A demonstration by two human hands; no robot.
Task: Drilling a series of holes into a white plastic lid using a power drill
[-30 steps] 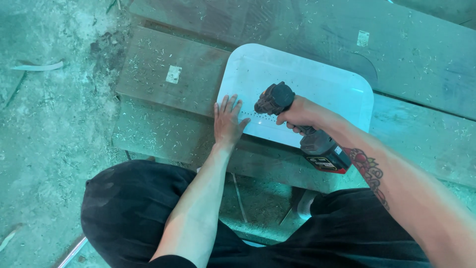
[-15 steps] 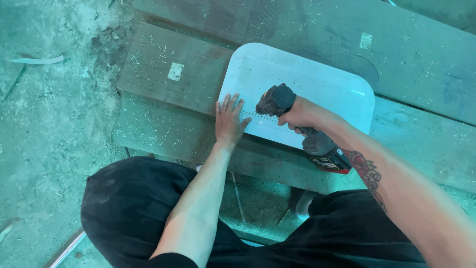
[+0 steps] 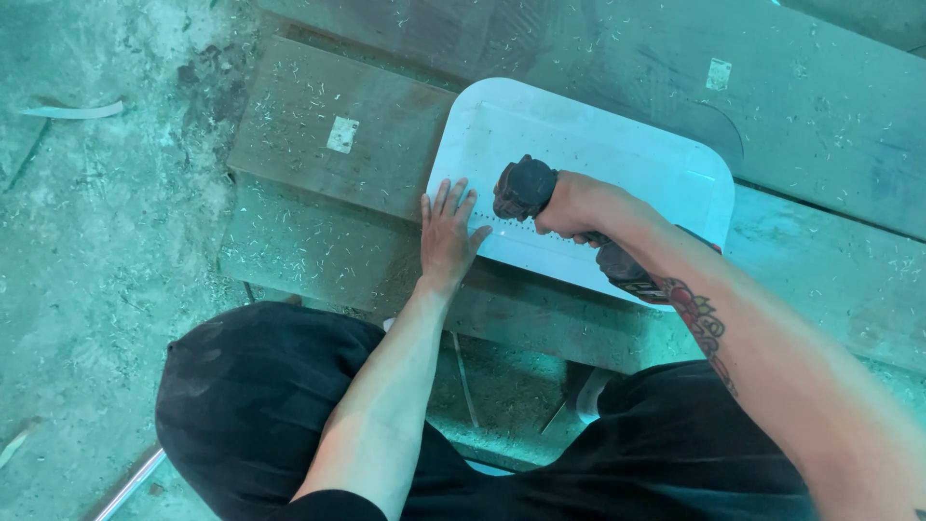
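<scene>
Little has moved since the earlier frames: both hands keep their places. The left hand (image 3: 449,234), fingers spread flat, pins the white panel's (image 3: 617,159) 7 o'clock corner onto the plank worktop (image 3: 318,193). The right hand (image 3: 571,205), fingers wrapped tight, presses a power drill (image 3: 526,188) down. A short row of holes (image 3: 502,223) runs along the near edge; most stays undrilled. Shavings litter planks and floor (image 3: 87,241); nothing obstructs.

Left hand (image 3: 449,233) flat on white rounded panel's (image 3: 617,159) near edge, right hand (image 3: 571,205) gripping dark power drill (image 3: 526,188), wooden planks (image 3: 328,183) strewn with shavings
</scene>
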